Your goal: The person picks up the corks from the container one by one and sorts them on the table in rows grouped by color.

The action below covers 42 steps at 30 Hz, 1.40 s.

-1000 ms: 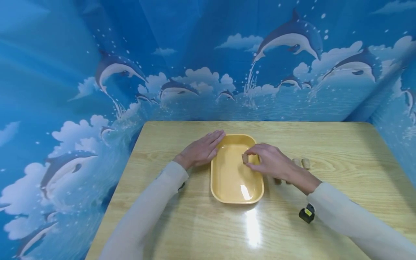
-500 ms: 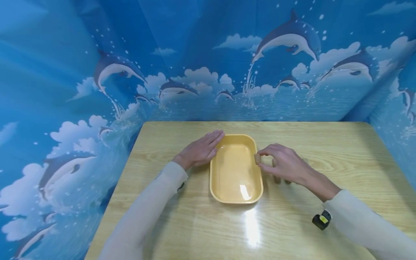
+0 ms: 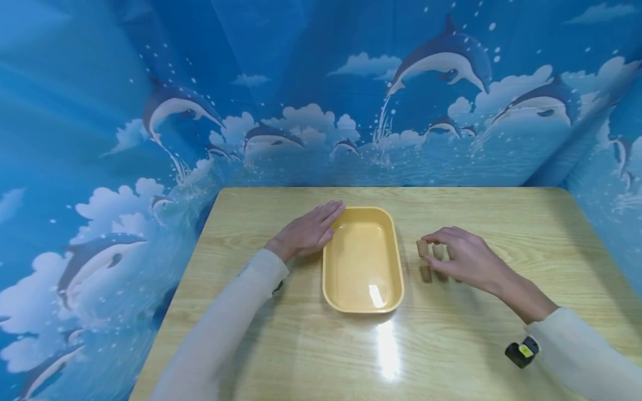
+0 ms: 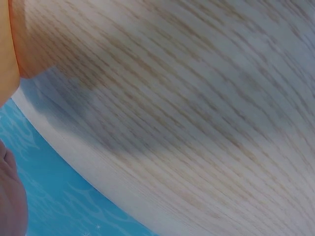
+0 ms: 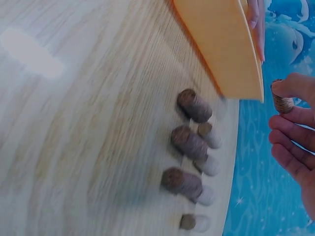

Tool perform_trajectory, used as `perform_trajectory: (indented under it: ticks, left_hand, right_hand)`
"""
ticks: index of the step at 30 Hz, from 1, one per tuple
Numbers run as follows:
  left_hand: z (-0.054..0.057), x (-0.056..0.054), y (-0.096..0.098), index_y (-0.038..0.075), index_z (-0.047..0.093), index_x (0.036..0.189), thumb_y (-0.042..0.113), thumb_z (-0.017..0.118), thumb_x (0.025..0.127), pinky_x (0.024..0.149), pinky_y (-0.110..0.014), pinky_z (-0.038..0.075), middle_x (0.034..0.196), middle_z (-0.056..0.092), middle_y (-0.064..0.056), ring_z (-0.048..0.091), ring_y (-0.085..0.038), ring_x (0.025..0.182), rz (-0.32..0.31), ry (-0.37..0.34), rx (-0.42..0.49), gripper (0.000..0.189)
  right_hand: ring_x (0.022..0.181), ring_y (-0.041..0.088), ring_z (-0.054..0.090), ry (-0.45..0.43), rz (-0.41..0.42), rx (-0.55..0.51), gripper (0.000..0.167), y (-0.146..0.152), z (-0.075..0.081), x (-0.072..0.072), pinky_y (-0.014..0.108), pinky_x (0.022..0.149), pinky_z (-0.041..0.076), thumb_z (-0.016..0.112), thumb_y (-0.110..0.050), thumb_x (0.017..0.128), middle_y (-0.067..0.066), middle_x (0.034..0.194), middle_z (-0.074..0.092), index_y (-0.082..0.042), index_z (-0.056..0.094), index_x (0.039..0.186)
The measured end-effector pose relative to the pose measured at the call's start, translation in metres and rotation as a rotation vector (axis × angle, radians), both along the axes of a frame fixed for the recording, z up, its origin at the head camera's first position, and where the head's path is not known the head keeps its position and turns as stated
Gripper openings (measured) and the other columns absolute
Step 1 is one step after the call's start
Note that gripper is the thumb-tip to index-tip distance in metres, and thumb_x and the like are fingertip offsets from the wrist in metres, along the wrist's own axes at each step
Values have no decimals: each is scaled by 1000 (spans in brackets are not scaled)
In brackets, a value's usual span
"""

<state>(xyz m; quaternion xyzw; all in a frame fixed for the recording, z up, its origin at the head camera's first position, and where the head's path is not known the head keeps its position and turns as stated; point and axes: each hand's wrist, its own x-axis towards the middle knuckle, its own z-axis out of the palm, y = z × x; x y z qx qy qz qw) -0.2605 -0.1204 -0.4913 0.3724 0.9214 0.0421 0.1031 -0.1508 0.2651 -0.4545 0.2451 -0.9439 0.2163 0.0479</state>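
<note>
My right hand (image 3: 468,260) pinches a small cork stopper (image 3: 422,248) between thumb and fingers, to the right of the yellow tray (image 3: 363,256). In the right wrist view the held cork (image 5: 283,101) shows at the fingertips, above the table. More corks (image 3: 426,273) stand on the table below and beside that hand, partly hidden by it. Brown ones (image 5: 194,105) line up in one row, with paler ones (image 5: 210,135) behind. On the left, my left hand (image 3: 306,233) rests with straight fingers along the tray's upper left rim. Nothing lies in the tray.
The wood-grain table (image 3: 301,345) has a bright light reflection in front of the tray. A blue dolphin-print cloth (image 3: 311,83) hangs behind and to the sides. A black device (image 3: 521,352) is at the right wrist.
My right hand has moved right with the cork, from over the tray, past its right rim, to above the corks on the table. The left hand stays at the tray rim.
</note>
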Motion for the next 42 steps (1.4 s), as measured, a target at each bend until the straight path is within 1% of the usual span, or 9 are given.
perform_trajectory:
  ticks: [2,5,11,16,22,27,31,34,42]
  left_hand:
    - [0,0,0,17,-1,177,35,26,117,141,-34,7,186,0,-1,3,-20,172,4,0,-2,68]
    - [0,0,0,16,0,177,35,26,117,141,-34,7,186,0,-1,3,-20,172,-1,5,-4,67]
    - [-1,-1,-2,16,0,176,35,25,117,141,-34,7,186,1,-2,4,-21,172,-15,11,5,67]
    - [-1,-1,-1,16,0,176,35,24,117,141,-34,6,186,1,-1,3,-20,172,-13,10,4,67]
    - [0,-1,0,17,-1,176,34,25,117,141,-34,7,186,0,-1,3,-19,172,-9,9,-1,67]
    - [0,-1,-2,17,0,176,35,25,117,141,-34,7,186,1,-1,3,-20,172,-11,7,-1,67]
    - [-1,-1,-2,17,0,177,36,25,117,141,-35,7,186,1,-1,3,-20,172,-11,5,-1,67]
    - [-2,-1,-2,17,0,177,36,25,117,141,-35,7,186,0,-1,2,-19,172,-9,1,4,67]
    - [-1,0,-2,18,-1,177,36,24,117,141,-34,7,186,-1,0,1,-19,172,-6,-7,9,67]
  right_hand:
    - [99,32,76,24,-3,5,35,5,-2,1,50,76,68,86,-21,92,12,111,81,-6,80,123]
    - [97,32,76,40,-10,3,35,11,-6,4,50,75,67,87,-20,92,12,110,80,-5,80,122]
    - [98,33,77,19,-36,18,35,24,-10,10,53,77,67,86,-21,92,14,112,80,-4,80,123]
    - [96,33,76,71,-42,12,37,39,-17,16,51,73,65,89,-16,88,13,111,80,-4,80,122]
    - [94,33,76,77,-88,31,40,57,-23,22,53,72,64,90,-16,87,13,106,80,-3,80,123]
    - [89,32,76,126,-95,42,41,71,-33,25,47,67,63,92,-13,81,12,104,81,-4,81,119]
    - [87,32,75,138,-96,39,40,81,-40,27,45,66,62,92,-11,80,12,102,81,-3,81,117]
    - [87,33,75,132,-100,43,38,86,-44,29,48,68,63,91,-12,80,13,101,81,-2,81,116]
    - [91,37,76,110,-100,49,38,96,-55,31,60,77,64,91,-13,81,16,103,81,0,81,115]
